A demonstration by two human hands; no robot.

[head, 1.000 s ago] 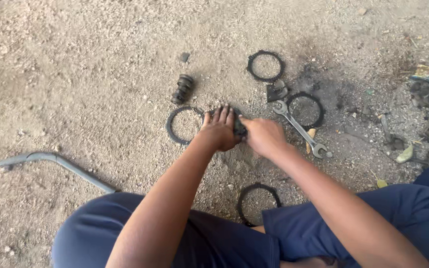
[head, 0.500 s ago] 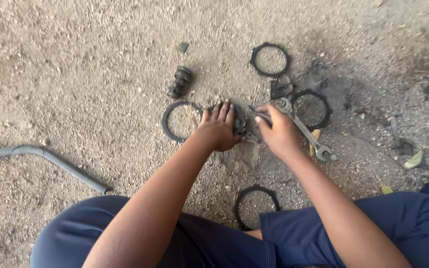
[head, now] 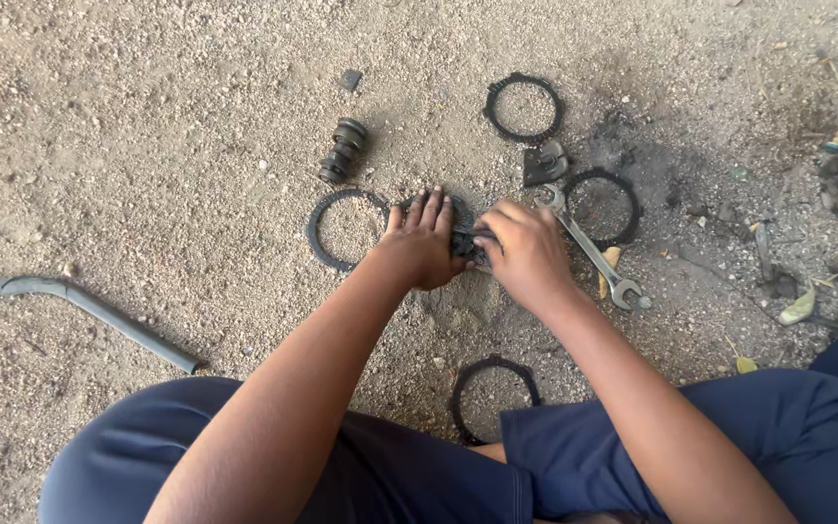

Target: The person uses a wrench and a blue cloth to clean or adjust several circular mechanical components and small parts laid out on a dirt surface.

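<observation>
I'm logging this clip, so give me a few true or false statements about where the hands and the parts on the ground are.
1. Both hands meet on a small dark part on the ground. True: the left hand and right hand close around the dark part.
2. The wrench is in the right hand. False: the wrench lies on the dirt beside that hand.
3. A bent metal pipe lies left of the arms. True.
4. All dark rings are stacked in one pile. False: they lie apart, such as the top ring and the near ring.
</observation>
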